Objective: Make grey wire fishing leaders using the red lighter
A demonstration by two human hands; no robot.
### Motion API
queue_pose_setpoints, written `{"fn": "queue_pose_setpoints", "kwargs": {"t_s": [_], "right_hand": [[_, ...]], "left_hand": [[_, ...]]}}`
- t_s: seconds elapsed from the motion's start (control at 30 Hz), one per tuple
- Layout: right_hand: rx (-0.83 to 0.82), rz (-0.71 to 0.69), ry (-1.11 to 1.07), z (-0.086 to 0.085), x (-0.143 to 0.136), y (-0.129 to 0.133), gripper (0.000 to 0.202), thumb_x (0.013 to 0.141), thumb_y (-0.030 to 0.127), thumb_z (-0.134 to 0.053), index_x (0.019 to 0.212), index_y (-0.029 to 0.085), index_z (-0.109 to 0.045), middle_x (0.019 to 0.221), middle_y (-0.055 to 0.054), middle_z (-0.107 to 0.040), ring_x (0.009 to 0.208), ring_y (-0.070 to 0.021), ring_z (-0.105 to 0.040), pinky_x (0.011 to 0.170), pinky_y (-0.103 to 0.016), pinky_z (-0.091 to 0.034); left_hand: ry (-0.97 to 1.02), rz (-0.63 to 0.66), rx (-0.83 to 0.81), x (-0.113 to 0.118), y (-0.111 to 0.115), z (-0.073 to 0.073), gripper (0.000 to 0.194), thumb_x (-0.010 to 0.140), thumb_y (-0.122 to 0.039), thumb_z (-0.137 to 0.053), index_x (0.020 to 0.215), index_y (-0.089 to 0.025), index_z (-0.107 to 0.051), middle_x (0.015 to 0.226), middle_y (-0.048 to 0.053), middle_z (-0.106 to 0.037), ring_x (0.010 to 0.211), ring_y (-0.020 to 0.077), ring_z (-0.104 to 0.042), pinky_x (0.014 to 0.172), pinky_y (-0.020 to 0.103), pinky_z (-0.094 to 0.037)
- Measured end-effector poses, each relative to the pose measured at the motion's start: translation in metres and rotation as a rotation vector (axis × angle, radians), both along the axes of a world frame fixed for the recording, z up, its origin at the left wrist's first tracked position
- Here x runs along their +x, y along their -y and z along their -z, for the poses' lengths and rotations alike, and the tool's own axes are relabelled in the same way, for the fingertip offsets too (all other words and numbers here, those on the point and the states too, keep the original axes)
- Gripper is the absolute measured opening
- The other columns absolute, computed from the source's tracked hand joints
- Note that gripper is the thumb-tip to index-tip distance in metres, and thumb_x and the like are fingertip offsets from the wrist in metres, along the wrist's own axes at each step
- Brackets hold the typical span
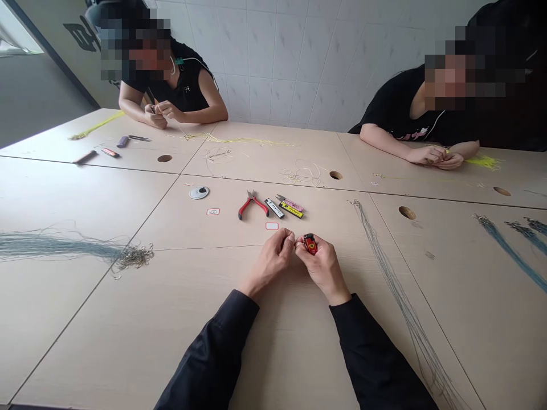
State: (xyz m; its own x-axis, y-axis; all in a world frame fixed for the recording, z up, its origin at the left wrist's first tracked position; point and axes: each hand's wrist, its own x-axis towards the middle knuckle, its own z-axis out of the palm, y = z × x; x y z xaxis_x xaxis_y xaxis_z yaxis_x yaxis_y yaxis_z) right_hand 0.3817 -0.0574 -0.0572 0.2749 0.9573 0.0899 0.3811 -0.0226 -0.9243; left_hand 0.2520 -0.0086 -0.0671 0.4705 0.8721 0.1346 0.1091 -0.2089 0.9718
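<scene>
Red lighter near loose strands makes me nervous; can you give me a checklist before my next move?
1. Red lighter held in the right hand: ok.
2. Flame out: cannot tell; none shows, but fingers cover part of the lighter.
3. Something in the left hand's grip: cannot tell; fingers hide it.
4. Long strands apart from both hands: ok, they lie off to the right.
5. Pliers closed: not ok; their handles are spread on the table.

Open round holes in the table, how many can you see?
4: far-left hole, far-middle hole, nearer right hole, far-right hole. The silver disc may cover another.
</scene>
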Motion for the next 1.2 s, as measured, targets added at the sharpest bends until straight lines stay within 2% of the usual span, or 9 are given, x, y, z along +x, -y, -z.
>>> {"fn": "queue_pose_setpoints", "kwargs": {"t_s": [0.17,0.67,0.77,0.9,1.0,1.2], "right_hand": [[-0.005,0.005,-0.108,0.0019,-0.0021,-0.0022,0.02,0.079,0.036,-0.059,0.075,0.016,-0.059,0.062,0.003,-0.051,0.057,-0.0106,-0.042,0.054,-0.022,-0.036],[0.02,0.052,0.017,-0.0017,-0.0033,-0.0024,0.019,0.079,0.033,-0.057,0.078,0.015,-0.063,0.066,0.001,-0.057,0.059,-0.0116,-0.047,0.058,-0.022,-0.04],[0.037,0.041,-0.01,-0.0011,-0.0019,-0.0016,0.02,0.081,0.034,-0.057,0.079,0.015,-0.063,0.066,0.002,-0.057,0.059,-0.0115,-0.048,0.058,-0.022,-0.04],[0.041,0.058,-0.049,-0.0005,0.0004,-0.0002,0.021,0.082,0.036,-0.059,0.08,0.015,-0.064,0.067,0.002,-0.058,0.06,-0.0118,-0.049,0.058,-0.022,-0.04],[0.036,0.061,-0.057,-0.0017,0.0017,0.0002,0.022,0.082,0.037,-0.059,0.081,0.016,-0.064,0.066,0.002,-0.058,0.06,-0.012,-0.049,0.058,-0.022,-0.041],[0.04,0.066,-0.023,-0.0047,0.006,0.0008,0.023,0.083,0.038,-0.058,0.08,0.016,-0.064,0.067,0.002,-0.058,0.061,-0.0122,-0.05,0.061,-0.023,-0.042]], "left_hand": [[0.009,0.002,-0.02,0.0002,0.0001,-0.0027,0.026,0.098,-0.037,-0.039,0.078,-0.019,-0.041,0.072,-0.004,-0.039,0.066,0.011,-0.035,0.063,0.025,-0.033],[0.047,-0.011,-0.055,0.0008,-0.0014,-0.0024,0.027,0.097,-0.038,-0.04,0.077,-0.019,-0.042,0.071,-0.003,-0.04,0.065,0.011,-0.035,0.062,0.024,-0.033],[0.108,-0.025,-0.095,0.0015,-0.0025,-0.0007,0.026,0.095,-0.036,-0.043,0.077,-0.018,-0.045,0.071,-0.003,-0.043,0.066,0.0107,-0.038,0.063,0.024,-0.034],[0.154,-0.078,-0.148,0.002,-0.0016,0.0005,0.015,0.092,-0.03,-0.047,0.09,-0.018,-0.056,0.08,-0.001,-0.054,0.068,0.0104,-0.045,0.064,0.023,-0.038],[0.097,-0.107,-0.088,0.0027,0.0015,-0.0015,0.01,0.086,-0.024,-0.053,0.091,-0.018,-0.06,0.085,0.0,-0.059,0.065,0.0096,-0.045,0.061,0.023,-0.038],[-0.001,-0.157,0.161,0.0042,0.0037,-0.0015,0.006,0.084,-0.021,-0.059,0.081,-0.017,-0.063,0.075,0.0,-0.063,0.064,0.0099,-0.048,0.061,0.023,-0.039]]}}
